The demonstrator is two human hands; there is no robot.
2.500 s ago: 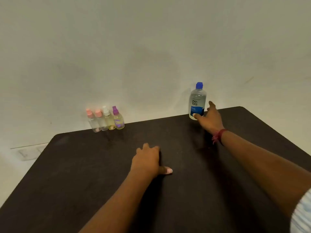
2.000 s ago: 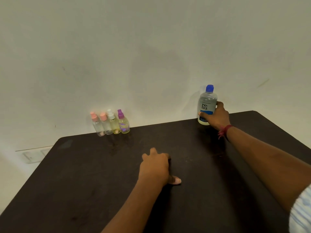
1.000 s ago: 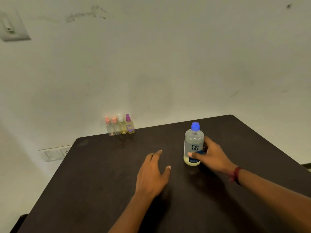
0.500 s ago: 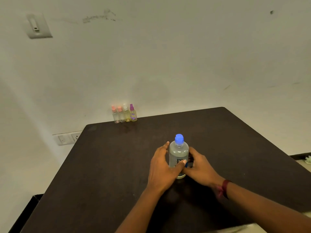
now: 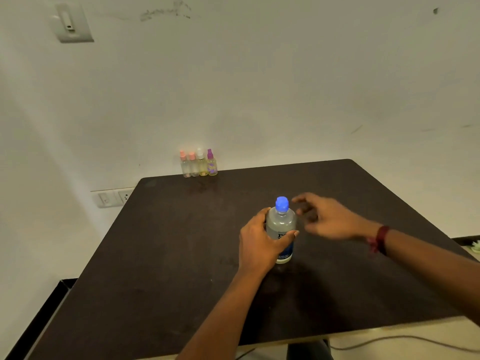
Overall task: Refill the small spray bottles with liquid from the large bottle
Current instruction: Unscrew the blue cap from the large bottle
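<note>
The large clear bottle (image 5: 281,224) with a blue cap and a blue label stands upright in the middle of the dark table (image 5: 168,268). My left hand (image 5: 261,242) is wrapped around its body from the left. My right hand (image 5: 327,216) hovers just right of the cap, fingers spread, not touching the bottle. Several small spray bottles (image 5: 198,164) stand in a row at the table's far edge against the wall: two with pink tops, one white, one purple.
A white wall rises behind the table. A socket panel (image 5: 113,197) sits on the wall left of the table, and a switch plate (image 5: 71,23) is high up. A cable (image 5: 405,340) lies on the floor near the front edge.
My right hand let go of the large bottle and drew away to the right with fingers spread. My left hand closed more firmly around the bottle, which stays in the middle of the table.
</note>
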